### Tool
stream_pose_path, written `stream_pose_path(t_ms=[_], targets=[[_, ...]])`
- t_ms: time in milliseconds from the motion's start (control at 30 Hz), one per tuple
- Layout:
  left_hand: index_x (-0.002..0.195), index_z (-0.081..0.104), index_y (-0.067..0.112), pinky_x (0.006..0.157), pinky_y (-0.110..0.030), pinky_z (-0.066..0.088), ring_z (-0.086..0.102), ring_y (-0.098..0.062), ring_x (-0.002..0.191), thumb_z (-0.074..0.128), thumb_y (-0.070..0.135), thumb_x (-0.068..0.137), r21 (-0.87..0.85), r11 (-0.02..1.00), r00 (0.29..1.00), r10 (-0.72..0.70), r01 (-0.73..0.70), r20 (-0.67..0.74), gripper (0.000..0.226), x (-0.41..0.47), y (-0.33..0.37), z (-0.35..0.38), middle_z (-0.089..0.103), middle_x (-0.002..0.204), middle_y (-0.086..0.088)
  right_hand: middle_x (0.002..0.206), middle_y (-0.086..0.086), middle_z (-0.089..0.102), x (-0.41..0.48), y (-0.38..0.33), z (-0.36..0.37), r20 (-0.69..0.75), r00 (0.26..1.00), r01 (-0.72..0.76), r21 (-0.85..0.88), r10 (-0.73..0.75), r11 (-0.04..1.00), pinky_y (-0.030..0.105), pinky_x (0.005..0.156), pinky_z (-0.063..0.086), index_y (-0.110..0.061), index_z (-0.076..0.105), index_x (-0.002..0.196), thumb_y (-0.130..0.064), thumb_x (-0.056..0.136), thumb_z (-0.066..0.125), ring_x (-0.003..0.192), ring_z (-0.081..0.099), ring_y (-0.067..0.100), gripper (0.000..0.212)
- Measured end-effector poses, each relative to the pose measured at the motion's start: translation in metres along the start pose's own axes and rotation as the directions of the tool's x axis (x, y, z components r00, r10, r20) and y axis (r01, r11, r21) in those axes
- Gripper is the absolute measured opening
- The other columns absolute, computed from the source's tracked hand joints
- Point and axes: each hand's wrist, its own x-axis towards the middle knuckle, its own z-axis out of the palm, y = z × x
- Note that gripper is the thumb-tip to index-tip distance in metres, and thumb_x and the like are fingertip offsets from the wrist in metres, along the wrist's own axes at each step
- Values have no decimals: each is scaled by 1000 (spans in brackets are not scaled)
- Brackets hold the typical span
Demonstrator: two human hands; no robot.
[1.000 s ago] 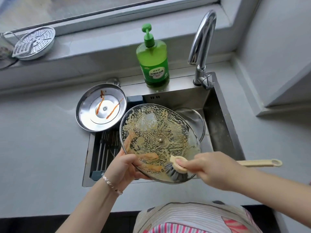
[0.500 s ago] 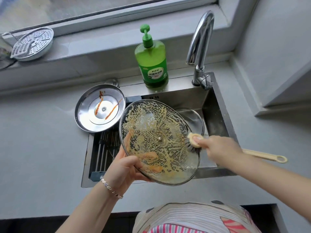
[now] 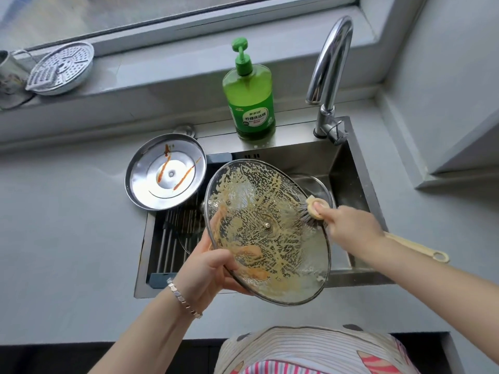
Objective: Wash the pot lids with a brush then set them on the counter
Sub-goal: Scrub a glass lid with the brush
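A large glass pot lid (image 3: 266, 228), smeared with yellowish foam and orange sauce, is held tilted over the sink (image 3: 359, 168). My left hand (image 3: 208, 268) grips its lower left rim. My right hand (image 3: 348, 230) holds a cream long-handled brush (image 3: 314, 209), whose dark bristles press on the lid's right edge. A steel lid (image 3: 164, 175) with orange streaks lies upside down at the sink's left rear corner. Another glass lid (image 3: 316, 184) sits in the basin, mostly hidden.
A green dish soap bottle (image 3: 249, 95) stands behind the sink, the chrome tap (image 3: 328, 76) to its right. A metal rack (image 3: 175, 233) fills the sink's left side. A perforated steamer plate (image 3: 60, 67) leans on the window sill. Grey counter (image 3: 67, 238) surrounds the sink.
The brush moved from the lid's lower edge up to its right edge. My left hand tilted the lid more steeply, its right side turned downward.
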Motion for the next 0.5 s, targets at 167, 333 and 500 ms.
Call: stream_pose_path(t_ms=[167,333,500], targets=[[132,29,52,58,-52,56,62,-54,87,44,-7,57,9,1000,1000,-21,21,17,96,5,-4,0,67,107,-22,97,2,55,-14,-25,6,-19,983,184,168,-184,968,32,67,44,-46,30,140,-25,100,31,81,55,20,45],[126,34,50,54,-46,57,63,-52,86,44,-5,56,49,999,1000,-14,13,17,90,6,0,4,65,109,-24,102,7,61,0,-17,6,-50,998,56,214,-46,975,34,64,48,-46,34,139,-27,101,30,81,59,24,43],[127,33,48,54,-47,57,63,-52,88,45,-3,56,73,997,1000,-17,17,-1,88,8,6,2,66,107,-25,94,3,65,11,-19,7,-52,999,7,345,12,939,29,53,39,-49,39,134,-29,100,33,67,53,18,39]])
